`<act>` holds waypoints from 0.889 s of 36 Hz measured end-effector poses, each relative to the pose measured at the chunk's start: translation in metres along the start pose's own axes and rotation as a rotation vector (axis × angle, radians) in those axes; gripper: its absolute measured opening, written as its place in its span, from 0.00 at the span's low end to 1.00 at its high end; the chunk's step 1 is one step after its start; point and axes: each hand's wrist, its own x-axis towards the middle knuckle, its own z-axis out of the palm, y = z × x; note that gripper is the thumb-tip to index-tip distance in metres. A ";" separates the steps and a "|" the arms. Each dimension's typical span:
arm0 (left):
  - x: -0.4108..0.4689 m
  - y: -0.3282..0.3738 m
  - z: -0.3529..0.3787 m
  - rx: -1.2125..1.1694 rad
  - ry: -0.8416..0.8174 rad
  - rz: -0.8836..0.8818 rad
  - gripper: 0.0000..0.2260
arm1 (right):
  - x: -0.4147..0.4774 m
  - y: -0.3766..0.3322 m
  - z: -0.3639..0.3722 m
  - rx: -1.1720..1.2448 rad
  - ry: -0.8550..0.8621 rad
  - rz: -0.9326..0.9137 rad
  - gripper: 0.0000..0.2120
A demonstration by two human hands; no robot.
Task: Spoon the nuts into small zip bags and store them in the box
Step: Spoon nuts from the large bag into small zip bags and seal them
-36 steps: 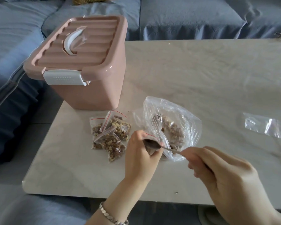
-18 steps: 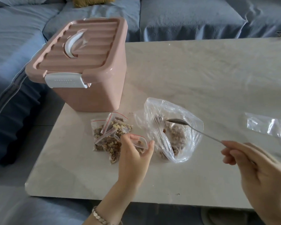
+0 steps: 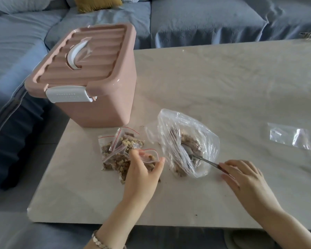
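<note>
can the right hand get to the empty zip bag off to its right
Probably yes: only bare table lies between the right hand and the empty zip bag, though it holds the spoon.

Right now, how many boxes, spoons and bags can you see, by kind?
Pink storage box: 1
Metal spoon: 1
Large nut bag: 1
Filled small zip bags, piled: 3, it seems
Small zip bag in the left hand: 1
Empty small zip bags: 2
Total: 9

Pale marble table (image 3: 223, 83), blue sofa (image 3: 196, 20) behind.
</note>
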 end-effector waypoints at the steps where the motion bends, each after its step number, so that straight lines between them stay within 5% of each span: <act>1: 0.000 0.001 -0.002 -0.014 0.007 -0.011 0.18 | 0.003 -0.009 -0.004 0.010 0.031 0.030 0.13; 5: -0.002 0.006 -0.011 -0.098 -0.002 -0.075 0.17 | 0.013 -0.071 -0.023 0.301 0.009 -0.057 0.10; 10: -0.001 0.011 -0.022 -0.152 0.000 -0.103 0.16 | 0.027 -0.136 -0.009 0.465 -0.482 0.025 0.27; 13: -0.001 0.012 -0.027 -0.156 0.015 -0.120 0.19 | 0.039 -0.154 0.007 0.454 -0.449 0.048 0.26; 19: -0.003 0.008 -0.040 -0.199 -0.112 -0.080 0.17 | 0.057 -0.158 0.021 0.562 -0.423 0.123 0.06; 24: 0.005 -0.010 -0.049 -0.057 -0.102 0.013 0.17 | 0.079 -0.152 0.034 0.654 -0.480 0.185 0.05; 32: 0.022 -0.023 -0.048 0.034 0.006 -0.050 0.17 | 0.110 -0.157 0.053 0.393 -0.605 0.125 0.07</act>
